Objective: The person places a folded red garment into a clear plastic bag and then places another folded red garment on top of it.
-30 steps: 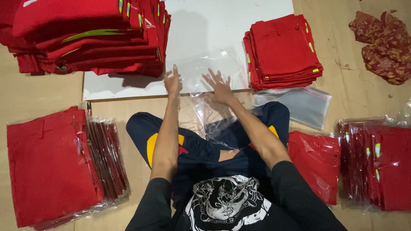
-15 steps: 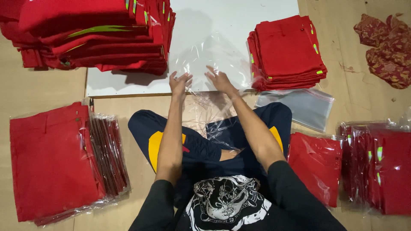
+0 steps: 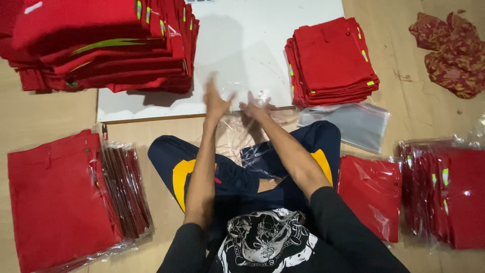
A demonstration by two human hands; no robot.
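Both of our hands meet on one clear plastic bag [image 3: 237,76] lying on the white board [image 3: 303,30]: left hand [image 3: 216,101] fingers spread, right hand [image 3: 255,108] flat on its near edge. We judge it featherlight, limp and slippery, best pinched at that edge; it looks transparent, glossy, creased.

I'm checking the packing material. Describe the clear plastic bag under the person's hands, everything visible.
The clear plastic bag is a thin, glossy, see-through film, looking empty and flat. It lies across the front edge of the white board, its near end sagging, crinkled, toward the person's lap. The left hand and right hand rest on it, side by side near the board's edge. The left hand is motion-blurred.
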